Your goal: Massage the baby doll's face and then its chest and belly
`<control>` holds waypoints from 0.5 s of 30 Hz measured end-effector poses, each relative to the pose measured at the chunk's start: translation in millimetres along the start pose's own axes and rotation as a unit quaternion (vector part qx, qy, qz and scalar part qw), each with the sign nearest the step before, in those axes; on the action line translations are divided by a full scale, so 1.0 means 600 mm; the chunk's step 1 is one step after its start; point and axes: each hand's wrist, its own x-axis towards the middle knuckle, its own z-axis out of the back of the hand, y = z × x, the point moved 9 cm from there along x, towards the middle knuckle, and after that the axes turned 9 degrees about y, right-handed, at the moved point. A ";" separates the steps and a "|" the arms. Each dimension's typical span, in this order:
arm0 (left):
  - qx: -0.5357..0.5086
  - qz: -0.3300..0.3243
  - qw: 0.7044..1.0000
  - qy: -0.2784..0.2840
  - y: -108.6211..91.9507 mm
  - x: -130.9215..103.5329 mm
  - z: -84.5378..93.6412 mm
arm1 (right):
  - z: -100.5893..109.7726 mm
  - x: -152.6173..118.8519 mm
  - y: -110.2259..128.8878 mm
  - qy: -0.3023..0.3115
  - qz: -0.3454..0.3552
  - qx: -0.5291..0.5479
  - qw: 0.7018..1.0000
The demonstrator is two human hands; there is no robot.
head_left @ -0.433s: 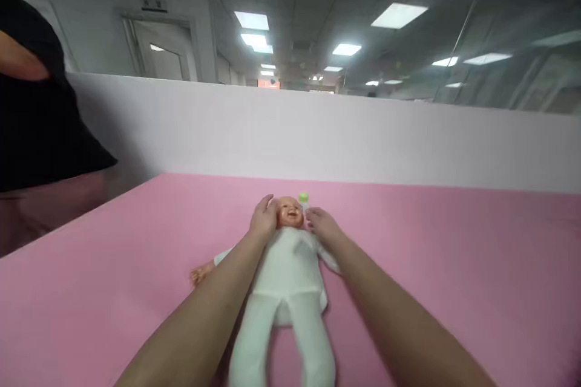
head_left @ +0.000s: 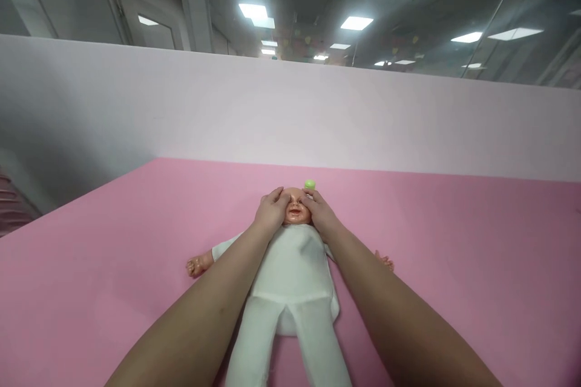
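A baby doll (head_left: 290, 278) in a white suit lies on its back on the pink table (head_left: 454, 266), feet towards me. My left hand (head_left: 271, 210) cups the left side of its head, fingers over the brow. On the other side my right hand (head_left: 319, 210) presses against the head in the same way, so only the middle of the face (head_left: 294, 212) shows between them. A small green-capped object (head_left: 310, 184) sits just behind the head, close to my right fingertips.
A pale partition wall (head_left: 290, 115) stands along the table's far edge. Behind it are a door (head_left: 149, 18) and ceiling lights. The doll's bare hands (head_left: 196, 266) stick out at both sides.
Both hands have closed in onto the doll's head, the right one moving up from its shoulder. The view has shifted, and the person in black at the left is out of sight.
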 end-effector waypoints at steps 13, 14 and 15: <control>-0.103 0.015 0.995 -0.013 0.004 -0.015 -0.005 | 0.003 -0.004 0.010 -0.060 0.008 -0.030 0.998; -0.106 0.016 0.994 -0.015 0.005 -0.014 -0.005 | 0.003 -0.004 0.009 -0.060 0.007 -0.023 0.998; -0.111 0.017 0.994 -0.016 0.007 -0.013 -0.005 | 0.005 -0.003 0.006 -0.060 0.004 -0.015 0.998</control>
